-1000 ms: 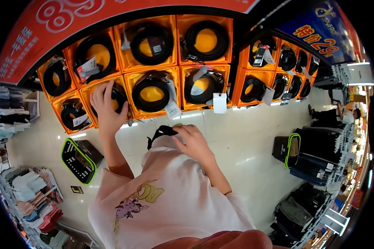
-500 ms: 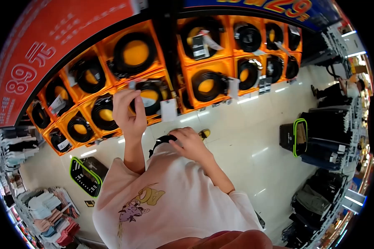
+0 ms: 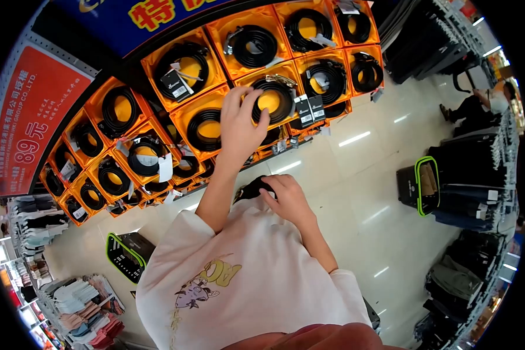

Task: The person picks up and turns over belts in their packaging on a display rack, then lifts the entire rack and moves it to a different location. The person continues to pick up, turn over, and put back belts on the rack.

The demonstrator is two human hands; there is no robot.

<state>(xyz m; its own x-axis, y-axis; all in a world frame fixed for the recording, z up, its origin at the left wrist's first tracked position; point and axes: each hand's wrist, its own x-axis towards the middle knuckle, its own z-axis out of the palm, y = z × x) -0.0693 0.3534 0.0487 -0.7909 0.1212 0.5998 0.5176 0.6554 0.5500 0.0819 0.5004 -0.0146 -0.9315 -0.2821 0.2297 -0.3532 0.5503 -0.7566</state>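
My left hand [image 3: 242, 122] is raised in front of the orange boxes, with fingers curved and thumb apart and nothing visible between them. Close to its fingertips lies a coiled black belt [image 3: 282, 105] with a metal buckle, in an orange box; two black tags [image 3: 309, 109] hang beside it. Another coiled belt [image 3: 204, 129] sits just left of the hand. At my waist, my right hand [image 3: 290, 199] has its fingers over the edge of a black item [image 3: 253, 188], partly hidden by the hand and the white shirt [image 3: 239, 280].
Rows of boxed belts run left under a red sign [image 3: 32, 122] and a blue sign [image 3: 119, 17]. Green-rimmed baskets [image 3: 427, 186] [image 3: 127, 256] stand on both sides. Clothes racks [image 3: 466, 169] line the right, where a person [image 3: 478, 105] is near. More clothes hang lower left.
The view has turned and shifted toward the right part of the display. My left hand has moved from the left-hand boxes to those under the blue sign. My right hand stays at the waist.
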